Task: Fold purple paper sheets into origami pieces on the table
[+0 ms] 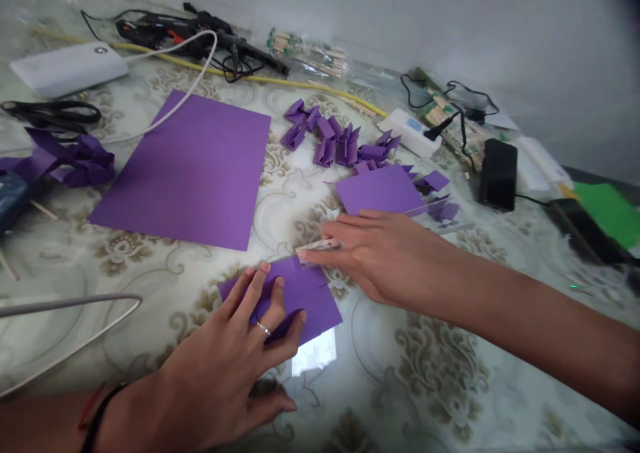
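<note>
My left hand (240, 346), a ring on one finger, lies with spread fingers on a purple sheet of paper (320, 306), pressing it to the table. Crease or cut lines run across this sheet. Closed around a pale, flat strip (320, 245), my right hand (370, 246) is at the sheet's upper edge; the strip's exact kind is unclear. Just beyond the right hand lies another purple paper piece (380, 190). A larger purple sheet (200, 173) lies flat to the left, apart from both hands.
Several folded purple paper pieces (347, 140) lie at the back. Behind them are a white power strip (413, 133), a yellow cable (300, 84) and a black stand (200, 33). At left are a white power bank (70, 70) and crumpled purple paper (83, 160). A black phone-like device (499, 173) is at right.
</note>
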The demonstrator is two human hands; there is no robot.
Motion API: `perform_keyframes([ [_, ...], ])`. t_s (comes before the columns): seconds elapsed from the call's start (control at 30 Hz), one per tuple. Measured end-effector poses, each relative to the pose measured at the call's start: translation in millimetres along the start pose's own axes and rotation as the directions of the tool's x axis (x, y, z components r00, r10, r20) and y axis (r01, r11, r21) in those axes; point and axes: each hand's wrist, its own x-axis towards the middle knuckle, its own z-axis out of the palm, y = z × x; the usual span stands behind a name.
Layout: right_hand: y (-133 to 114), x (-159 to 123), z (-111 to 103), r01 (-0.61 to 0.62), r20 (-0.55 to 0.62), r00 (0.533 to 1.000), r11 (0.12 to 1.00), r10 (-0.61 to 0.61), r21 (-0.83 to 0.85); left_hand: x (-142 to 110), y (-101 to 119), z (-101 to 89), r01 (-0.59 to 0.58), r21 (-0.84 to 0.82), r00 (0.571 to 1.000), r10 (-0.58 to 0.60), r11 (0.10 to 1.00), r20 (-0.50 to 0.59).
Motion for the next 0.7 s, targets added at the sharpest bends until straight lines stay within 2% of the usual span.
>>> perform_keyframes([
  [0.17,9.3,-9.8,5.6,-0.016,-0.038,0.999,0.999,0.015,-0.045,-0.9,-0.1,-0.3,0.013,-0.046,1.000,-0.013,0.999,0.007],
  [0.3,10.7,-24.3,5.3,-0.098,-0.142,0.986,0.992,0.085,-0.085,0.0,-1.4,-2.4,0.051,-0.104,0.999,-0.048,0.993,0.023],
  [0.43,-0.4,-47.2,5.6,-0.208,-0.234,0.953,0.978,0.194,-0.034,0.9,-0.3,-5.7,0.129,-0.124,0.991,-0.124,0.984,0.047],
  [0.5,-12.4,-55.2,8.2,-0.240,-0.225,0.945,0.971,0.236,0.011,0.2,0.9,-6.2,0.162,-0.133,0.986,-0.156,0.978,0.056],
  [0.57,-26.8,-57.7,12.0,-0.253,-0.191,0.946,0.965,0.262,0.072,-0.8,0.9,-5.6,0.125,-0.137,0.992,-0.120,0.983,0.040],
  [0.7,-51.8,-50.5,20.2,-0.239,-0.097,0.961,0.953,0.260,0.185,-2.6,-2.5,-1.8,-0.034,-0.123,0.999,0.035,0.992,0.001],
])
